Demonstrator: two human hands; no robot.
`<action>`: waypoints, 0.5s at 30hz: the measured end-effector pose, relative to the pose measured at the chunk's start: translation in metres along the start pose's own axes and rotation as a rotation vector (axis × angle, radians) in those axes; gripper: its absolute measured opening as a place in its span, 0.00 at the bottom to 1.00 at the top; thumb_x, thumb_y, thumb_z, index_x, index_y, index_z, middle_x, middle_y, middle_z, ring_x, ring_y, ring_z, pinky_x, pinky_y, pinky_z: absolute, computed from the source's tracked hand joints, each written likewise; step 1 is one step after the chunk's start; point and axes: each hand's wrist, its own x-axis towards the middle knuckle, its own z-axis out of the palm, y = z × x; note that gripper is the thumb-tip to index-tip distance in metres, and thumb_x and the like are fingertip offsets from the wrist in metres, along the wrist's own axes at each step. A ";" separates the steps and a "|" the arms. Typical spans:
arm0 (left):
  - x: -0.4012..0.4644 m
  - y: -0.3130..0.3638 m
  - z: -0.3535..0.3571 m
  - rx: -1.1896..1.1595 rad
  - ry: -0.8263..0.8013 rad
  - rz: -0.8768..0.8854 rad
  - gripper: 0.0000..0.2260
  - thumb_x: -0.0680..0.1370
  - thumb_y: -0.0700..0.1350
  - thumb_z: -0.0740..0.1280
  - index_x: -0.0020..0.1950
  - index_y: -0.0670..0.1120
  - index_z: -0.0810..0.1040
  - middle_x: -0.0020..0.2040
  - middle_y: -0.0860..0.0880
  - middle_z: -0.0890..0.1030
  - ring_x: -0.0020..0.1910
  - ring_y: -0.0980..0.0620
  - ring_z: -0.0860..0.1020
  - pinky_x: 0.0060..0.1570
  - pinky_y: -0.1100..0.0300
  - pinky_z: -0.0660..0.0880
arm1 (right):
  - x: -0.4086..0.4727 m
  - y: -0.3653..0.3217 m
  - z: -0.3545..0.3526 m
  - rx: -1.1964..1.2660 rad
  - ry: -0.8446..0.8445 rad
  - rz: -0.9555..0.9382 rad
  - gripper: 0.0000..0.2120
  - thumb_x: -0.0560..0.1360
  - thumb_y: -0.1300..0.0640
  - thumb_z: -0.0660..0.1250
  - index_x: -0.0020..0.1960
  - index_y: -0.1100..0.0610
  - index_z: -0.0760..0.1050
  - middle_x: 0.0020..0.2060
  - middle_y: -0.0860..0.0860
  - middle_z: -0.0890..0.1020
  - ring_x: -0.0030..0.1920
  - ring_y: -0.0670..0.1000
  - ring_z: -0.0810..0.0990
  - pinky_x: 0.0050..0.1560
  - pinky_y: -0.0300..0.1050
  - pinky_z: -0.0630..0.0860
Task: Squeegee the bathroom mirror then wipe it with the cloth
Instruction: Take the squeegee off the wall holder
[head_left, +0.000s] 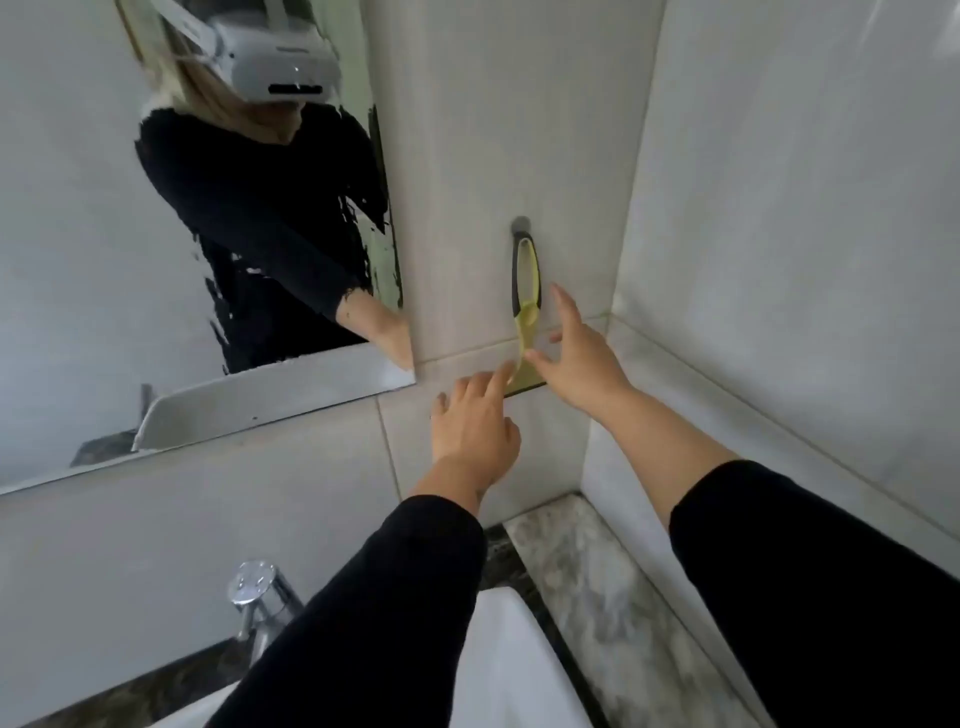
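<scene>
Squeegee (525, 291), green and black, hangs from a hook (521, 226) on the tiled wall (467, 156), just to the right of the mirror (78, 260). Your left hand (475, 423) reaches up with fingers spread, and its pointing finger touches the low end of the squeegee. Your right hand (576, 353) is spread wide too, right beside the handle, holding nothing. Below your black sleeves sit the tap (257, 590), the white sink (509, 670) and the marble counter (597, 571).
</scene>
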 end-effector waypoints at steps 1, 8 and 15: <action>0.002 0.000 0.003 0.007 -0.005 -0.012 0.30 0.76 0.45 0.60 0.76 0.54 0.52 0.72 0.49 0.66 0.70 0.47 0.63 0.69 0.46 0.60 | 0.006 -0.002 0.005 0.070 0.043 -0.012 0.40 0.76 0.51 0.68 0.77 0.45 0.45 0.63 0.55 0.76 0.60 0.57 0.77 0.61 0.52 0.74; 0.008 -0.010 0.030 0.082 0.079 -0.003 0.30 0.75 0.46 0.60 0.76 0.55 0.54 0.69 0.51 0.68 0.68 0.47 0.64 0.67 0.46 0.59 | 0.025 -0.004 0.029 0.189 0.309 -0.102 0.40 0.74 0.60 0.70 0.76 0.41 0.52 0.47 0.54 0.82 0.43 0.55 0.81 0.50 0.51 0.78; -0.005 0.006 0.011 0.059 0.158 -0.005 0.25 0.77 0.50 0.59 0.74 0.54 0.60 0.67 0.49 0.69 0.66 0.46 0.65 0.70 0.43 0.54 | 0.016 -0.021 0.015 0.251 0.391 -0.130 0.37 0.73 0.62 0.67 0.76 0.43 0.55 0.37 0.46 0.73 0.35 0.49 0.73 0.39 0.45 0.73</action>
